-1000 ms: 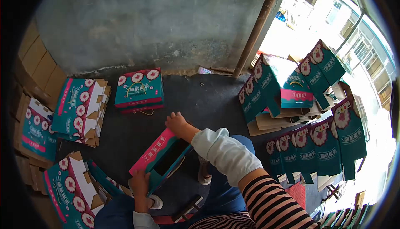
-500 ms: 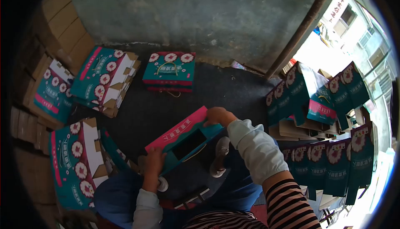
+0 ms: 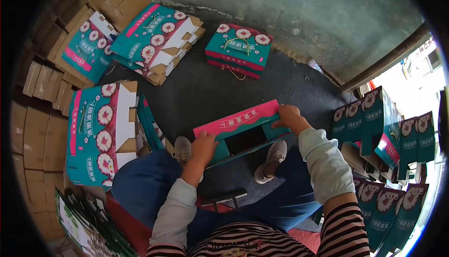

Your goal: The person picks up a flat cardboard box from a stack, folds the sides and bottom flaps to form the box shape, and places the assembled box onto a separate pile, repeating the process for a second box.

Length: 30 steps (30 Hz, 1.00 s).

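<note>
A pink and teal cardboard gift box (image 3: 237, 119) is held in front of my knees, above the dark floor. A dark opening shows between its flaps on the side toward me. My left hand (image 3: 202, 148) grips the near left corner, fingers folded over the pink panel's edge. At the opposite end, my right hand (image 3: 292, 118) is closed round the right corner of that box. What lies inside it is too dark to make out.
A closed box with a cord handle (image 3: 239, 48) stands by the wall. Flattened printed cartons (image 3: 100, 130) are stacked at left, before brown cardboard stacks (image 3: 35, 140). More printed cartons (image 3: 369, 112) stand at right. My shoes (image 3: 272, 158) are below the held box.
My view has swung to the left, so the surroundings appear shifted right. The held box lies more level now, its tilt reduced, and both hands keep hold of it.
</note>
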### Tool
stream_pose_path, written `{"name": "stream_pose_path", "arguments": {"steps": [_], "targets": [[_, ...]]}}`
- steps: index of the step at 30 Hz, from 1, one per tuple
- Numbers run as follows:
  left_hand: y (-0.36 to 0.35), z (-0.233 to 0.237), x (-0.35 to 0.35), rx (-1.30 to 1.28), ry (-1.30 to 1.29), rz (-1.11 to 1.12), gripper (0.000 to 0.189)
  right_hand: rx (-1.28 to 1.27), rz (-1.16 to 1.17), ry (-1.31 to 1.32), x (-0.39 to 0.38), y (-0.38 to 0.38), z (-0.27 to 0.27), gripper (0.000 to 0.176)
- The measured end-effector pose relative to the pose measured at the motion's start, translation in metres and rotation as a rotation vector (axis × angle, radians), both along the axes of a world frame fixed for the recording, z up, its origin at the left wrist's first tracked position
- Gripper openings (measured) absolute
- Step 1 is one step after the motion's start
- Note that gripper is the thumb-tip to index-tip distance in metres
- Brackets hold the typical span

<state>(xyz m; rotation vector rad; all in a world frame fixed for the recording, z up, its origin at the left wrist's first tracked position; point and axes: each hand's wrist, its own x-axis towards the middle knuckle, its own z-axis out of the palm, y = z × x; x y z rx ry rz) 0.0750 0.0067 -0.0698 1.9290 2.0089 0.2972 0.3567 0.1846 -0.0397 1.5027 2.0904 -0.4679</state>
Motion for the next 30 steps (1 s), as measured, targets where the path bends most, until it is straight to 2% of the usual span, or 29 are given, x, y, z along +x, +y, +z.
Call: {"name": "stream_pose_path", "arguments": {"steps": [8,9,11,15,18,20,21,22,23,25,27,30], "targets": [[-0.012,-0.011,-0.012,0.068,-0.098,0.031,0.03,0.069,0.016,0.069,0.019,0.003,-0.008,0.074],[-0.014,-0.012,-0.013,0.079,-0.115,0.052,0.032,0.042,-0.05,0.078,0.019,0.002,-0.005,0.073],[-0.023,-0.011,-0.016,0.174,-0.084,0.166,0.038,-0.004,-0.179,0.097,0.018,0.003,0.003,0.071],[-0.033,-0.013,-0.018,0.297,0.007,0.388,0.048,-0.062,-0.237,0.144,0.021,0.004,0.006,0.063],[-0.029,-0.038,-0.036,-0.259,-0.334,0.368,0.052,-0.191,-0.254,0.245,0.024,0.007,0.004,0.06],[-0.033,-0.039,-0.037,-0.261,-0.496,0.37,0.051,-0.21,-0.267,0.252,0.021,0.005,0.003,0.058],[-0.031,-0.037,-0.033,-0.26,-0.58,0.358,0.051,-0.112,-0.094,0.29,0.025,0.011,-0.022,0.058],[-0.032,-0.042,-0.036,-0.28,-0.518,0.37,0.049,-0.005,0.064,0.314,0.038,0.016,-0.044,0.059],[-0.031,-0.049,-0.039,-0.298,-0.461,0.364,0.048,-0.001,0.034,0.314,0.04,0.012,-0.035,0.057],[-0.032,-0.032,-0.032,-0.193,-0.632,0.351,0.047,0.035,-0.006,0.289,0.03,0.004,-0.026,0.055],[-0.029,-0.03,-0.034,-0.262,-0.478,0.324,0.044,0.022,-0.061,0.224,0.024,0.004,-0.004,0.054],[-0.016,-0.006,-0.017,-0.1,-0.433,0.35,0.046,0.135,-0.086,0.243,0.032,0.014,0.028,0.054]]}}
